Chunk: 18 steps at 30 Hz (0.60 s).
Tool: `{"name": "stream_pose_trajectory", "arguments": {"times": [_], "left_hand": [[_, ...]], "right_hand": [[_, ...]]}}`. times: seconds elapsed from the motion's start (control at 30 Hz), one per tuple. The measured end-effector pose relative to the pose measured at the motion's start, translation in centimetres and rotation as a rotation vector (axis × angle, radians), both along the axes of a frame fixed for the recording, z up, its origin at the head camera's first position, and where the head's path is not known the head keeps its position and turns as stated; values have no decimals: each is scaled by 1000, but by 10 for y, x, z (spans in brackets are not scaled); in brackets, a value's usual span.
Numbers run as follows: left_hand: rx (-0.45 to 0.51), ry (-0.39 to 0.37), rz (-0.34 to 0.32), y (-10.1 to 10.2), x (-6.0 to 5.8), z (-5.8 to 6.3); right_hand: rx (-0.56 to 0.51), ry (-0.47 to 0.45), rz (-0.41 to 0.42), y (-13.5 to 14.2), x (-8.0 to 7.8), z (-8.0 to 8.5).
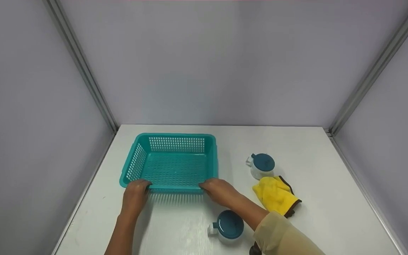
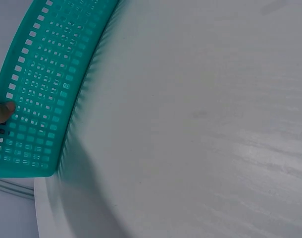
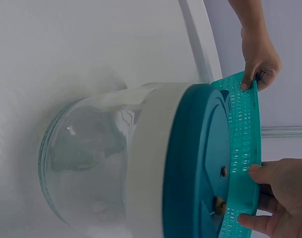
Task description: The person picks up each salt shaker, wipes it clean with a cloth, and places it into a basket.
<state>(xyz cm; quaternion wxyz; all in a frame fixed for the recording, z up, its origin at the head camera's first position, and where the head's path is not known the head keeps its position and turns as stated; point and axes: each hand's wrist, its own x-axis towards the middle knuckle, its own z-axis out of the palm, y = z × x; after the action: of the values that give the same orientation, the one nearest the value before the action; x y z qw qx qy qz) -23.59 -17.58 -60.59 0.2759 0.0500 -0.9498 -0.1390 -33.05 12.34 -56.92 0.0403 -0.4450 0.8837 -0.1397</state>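
A teal plastic basket (image 1: 175,166) with perforated walls sits at the back left of the white table, and its inside is bare. My left hand (image 1: 135,196) grips its near rim at the left, thumb on the outer wall (image 2: 52,84) in the left wrist view. Toward the right end of the same rim, my right hand (image 1: 221,192) pinches the edge, thumb and fingers on either side. Close to my right forearm stands a clear glass jar (image 3: 91,153) with a white collar, a blue lid (image 1: 230,224) and a side handle.
A second blue-lidded jar (image 1: 262,165) stands right of the basket. Just in front of it lies a crumpled yellow cloth (image 1: 276,194) with dark edging. A small dark object (image 1: 255,250) shows beside the right sleeve. Grey panels (image 1: 204,63) wall the table at the back and sides.
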Motion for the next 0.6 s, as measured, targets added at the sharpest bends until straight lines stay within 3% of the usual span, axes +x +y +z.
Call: {"name": "stream_pose_trajectory", "arguments": {"times": [0.6], "left_hand": [[-20, -12, 38, 12, 3, 1]], "right_hand": [[-28, 58, 52, 10, -4, -7]]}}
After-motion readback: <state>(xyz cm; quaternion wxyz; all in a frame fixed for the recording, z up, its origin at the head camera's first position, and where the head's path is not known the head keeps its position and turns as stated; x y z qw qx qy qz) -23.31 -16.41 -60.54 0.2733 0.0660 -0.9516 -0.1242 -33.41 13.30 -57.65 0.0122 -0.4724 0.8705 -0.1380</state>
